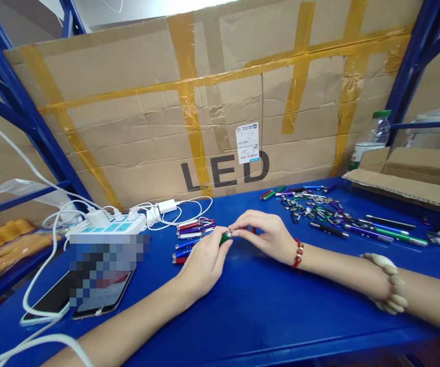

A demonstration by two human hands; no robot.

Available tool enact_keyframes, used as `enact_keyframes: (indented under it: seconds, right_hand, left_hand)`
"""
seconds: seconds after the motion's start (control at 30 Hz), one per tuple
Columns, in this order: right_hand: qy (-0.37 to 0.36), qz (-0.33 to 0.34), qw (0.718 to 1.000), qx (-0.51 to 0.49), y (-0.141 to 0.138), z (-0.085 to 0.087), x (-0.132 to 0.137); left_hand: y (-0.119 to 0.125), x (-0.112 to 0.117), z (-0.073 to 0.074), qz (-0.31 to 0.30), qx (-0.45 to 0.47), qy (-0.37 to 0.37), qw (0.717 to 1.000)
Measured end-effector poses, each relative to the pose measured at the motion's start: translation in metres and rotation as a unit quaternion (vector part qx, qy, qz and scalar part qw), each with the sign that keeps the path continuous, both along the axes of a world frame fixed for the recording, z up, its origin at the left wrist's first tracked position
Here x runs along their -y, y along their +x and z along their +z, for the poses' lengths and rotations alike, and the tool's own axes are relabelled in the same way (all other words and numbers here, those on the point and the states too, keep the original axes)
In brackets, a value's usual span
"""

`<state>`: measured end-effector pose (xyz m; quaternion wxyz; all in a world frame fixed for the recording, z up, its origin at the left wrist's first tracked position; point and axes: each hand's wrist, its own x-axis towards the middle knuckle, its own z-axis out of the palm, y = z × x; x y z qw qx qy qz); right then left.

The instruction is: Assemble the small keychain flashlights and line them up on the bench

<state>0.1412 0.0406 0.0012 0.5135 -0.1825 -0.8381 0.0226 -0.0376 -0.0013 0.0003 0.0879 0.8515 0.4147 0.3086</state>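
Observation:
In the head view my left hand (207, 262) is closed around a small green penlight (225, 237), most of which the fingers hide. At its silver end, the thumb and fingertips of my right hand (268, 234) are pinched together; any small part between them is too small to make out. Just beyond my left hand lies a row of similar penlights (189, 235) in red, purple, white and blue, some partly covered by that hand. To the right of my right hand is a loose pile of small clips (319, 210), with more penlights (390, 232) around it.
A white power strip (116, 224) with plugs and cables stands at the left. Nearer me lie two phones (105, 295), partly blurred out. An open cardboard box (414, 178) and a plastic bottle (373, 136) are at the right. A tall cardboard sheet (147, 127) closes the back of the blue table (266, 311).

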Motion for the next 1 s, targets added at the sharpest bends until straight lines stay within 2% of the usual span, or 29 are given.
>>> enact_keyframes:
  seconds: [0.13, 0.23, 0.37, 0.53, 0.8, 1.0]
  right_hand:
    - [0.008, 0.026, 0.999, -0.019, -0.0016, 0.0012, 0.0071]
    - [0.026, 0.042, 0.998, -0.027, -0.0018, 0.0020, 0.0104]
    - [0.054, 0.071, 0.996, 0.006, -0.0008, -0.0009, 0.0107]
    - [0.072, 0.060, 0.995, 0.041, 0.0020, -0.0050, 0.0071]
    - [-0.026, 0.043, 0.995, 0.089, 0.0028, -0.0041, 0.0073]
    - [-0.049, 0.031, 0.992, 0.109, 0.0058, -0.0059, 0.0037]
  left_hand:
    - [0.0003, 0.0006, -0.0008, 0.005, 0.000, -0.007, 1.000]
    - [0.0004, 0.0002, -0.0013, -0.017, -0.004, 0.003, 1.000]
    - [-0.0006, -0.0018, -0.0036, -0.055, -0.018, 0.001, 0.998]
    - [-0.0018, -0.0030, -0.0056, -0.065, -0.011, -0.026, 0.997]
    - [-0.0014, -0.0018, -0.0049, -0.022, 0.006, -0.025, 0.999]
    - [-0.0014, -0.0012, -0.0067, -0.024, 0.029, -0.007, 0.999]
